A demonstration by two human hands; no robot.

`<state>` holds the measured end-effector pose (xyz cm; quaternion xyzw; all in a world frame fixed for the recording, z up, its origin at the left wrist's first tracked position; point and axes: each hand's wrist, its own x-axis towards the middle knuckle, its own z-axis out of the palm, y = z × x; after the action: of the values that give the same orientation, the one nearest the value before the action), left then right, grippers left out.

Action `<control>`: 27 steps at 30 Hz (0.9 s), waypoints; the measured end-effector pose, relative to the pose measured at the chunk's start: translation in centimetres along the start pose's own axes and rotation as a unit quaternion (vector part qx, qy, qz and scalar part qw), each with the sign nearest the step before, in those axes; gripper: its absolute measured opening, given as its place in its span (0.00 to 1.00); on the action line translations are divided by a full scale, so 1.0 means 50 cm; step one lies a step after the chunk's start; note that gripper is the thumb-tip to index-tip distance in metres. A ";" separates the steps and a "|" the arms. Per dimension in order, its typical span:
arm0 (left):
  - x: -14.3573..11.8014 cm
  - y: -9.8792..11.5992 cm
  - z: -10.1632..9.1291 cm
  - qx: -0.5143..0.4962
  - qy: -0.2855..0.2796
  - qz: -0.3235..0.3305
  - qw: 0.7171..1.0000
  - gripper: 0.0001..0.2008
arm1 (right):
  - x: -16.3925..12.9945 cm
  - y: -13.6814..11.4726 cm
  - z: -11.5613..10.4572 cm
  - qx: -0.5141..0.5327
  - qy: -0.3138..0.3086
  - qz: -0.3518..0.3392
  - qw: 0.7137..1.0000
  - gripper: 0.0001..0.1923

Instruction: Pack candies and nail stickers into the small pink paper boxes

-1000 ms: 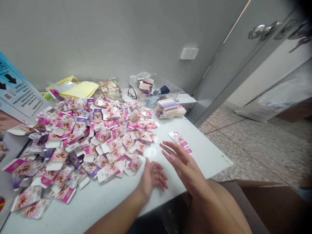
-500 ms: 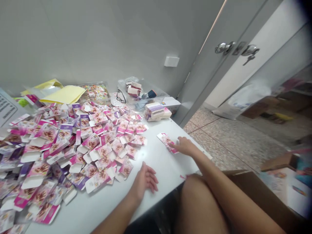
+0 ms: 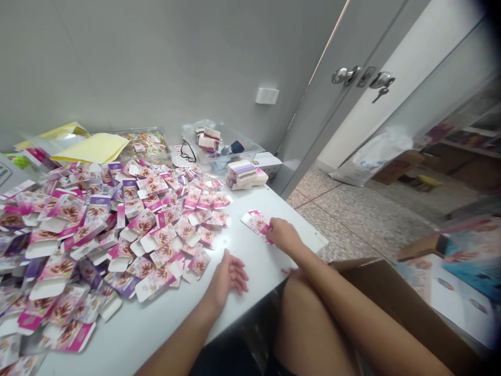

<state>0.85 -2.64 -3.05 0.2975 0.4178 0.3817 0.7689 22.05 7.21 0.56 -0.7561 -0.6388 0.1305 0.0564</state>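
On the white table (image 3: pixel 154 329), a flattened pink-and-white small carton (image 3: pixel 255 221) lies by itself at the right. My right hand (image 3: pixel 285 236) has its fingers curled over the near end of that carton, and they hide this end. My left hand (image 3: pixel 229 278) rests on the tabletop nearer to me, palm turned to the right, fingers apart and loosely bent, holding nothing. Left of it spreads a big heap of small pink and purple cartons (image 3: pixel 164 235), many with end flaps open.
Stacked flat cartons (image 3: pixel 241 175) lie at the table's back corner, beside a clear plastic bin (image 3: pixel 250 149). Yellow envelopes (image 3: pixel 92 149) and a tray of colourful small pieces (image 3: pixel 146 143) stand behind the heap. A brown cardboard box (image 3: pixel 387 292) is on my right.
My right hand's fingers have gone from stretched out over the flat carton to curled at its near end. The left hand stays in place on the table. The view has shifted slightly right.
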 end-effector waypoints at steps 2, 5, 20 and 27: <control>-0.001 0.002 -0.001 0.002 0.003 0.006 1.000 0.38 | -0.006 -0.009 -0.010 0.041 0.014 -0.003 0.999 0.01; -0.005 0.005 -0.002 -0.006 0.010 0.019 1.000 0.37 | -0.028 -0.030 -0.044 0.130 0.002 -0.024 0.991 0.05; -0.032 0.059 -0.025 -0.051 0.029 0.167 0.984 0.35 | -0.247 -0.145 0.034 0.297 0.110 -0.255 0.914 0.06; -0.025 0.038 -0.036 -0.001 -0.069 0.111 0.991 0.38 | -0.255 -0.143 0.002 0.265 0.006 -0.390 0.882 0.20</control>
<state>-1.80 -2.45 -1.91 0.3668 0.3276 0.4436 0.7492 13.30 -4.03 3.87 -0.4034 -0.8232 0.2577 0.3053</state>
